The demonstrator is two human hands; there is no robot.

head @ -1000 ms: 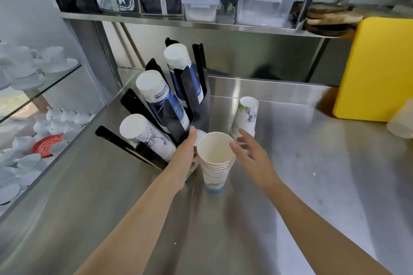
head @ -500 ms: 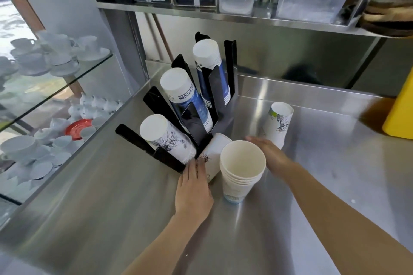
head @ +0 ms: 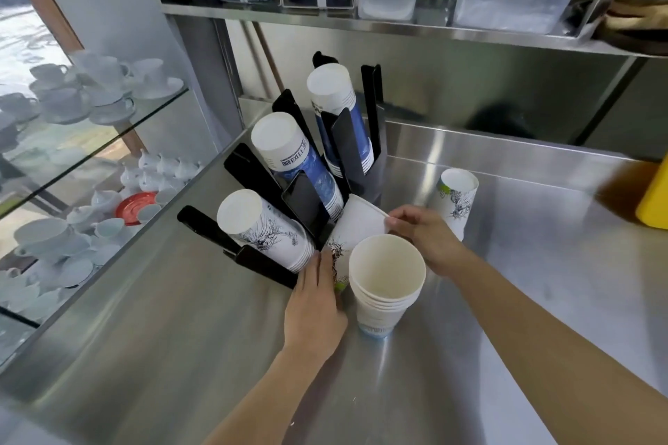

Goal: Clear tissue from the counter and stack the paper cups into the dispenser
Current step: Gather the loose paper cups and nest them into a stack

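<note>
A black cup dispenser (head: 253,177) stands on the steel counter (head: 180,336) with three slanted stacks of paper cups in it. A tilted printed paper cup (head: 356,228) lies against its base. My left hand (head: 314,303) rests on that cup's lower side, and my right hand (head: 423,238) pinches its rim from the right. In front stands an upright stack of white cups (head: 385,285), mouth up. Another printed cup stack (head: 457,200) stands upside down behind my right hand. No tissue is in sight.
A yellow board (head: 656,199) leans at the right edge. A steel shelf (head: 397,25) above holds plastic boxes and dark packets. Glass shelves (head: 90,141) with white crockery sit beyond the counter's left edge.
My right hand moved left from beside the inverted cup stack and took the tilted cup's rim. My left hand stayed against that cup. The camera came closer.
</note>
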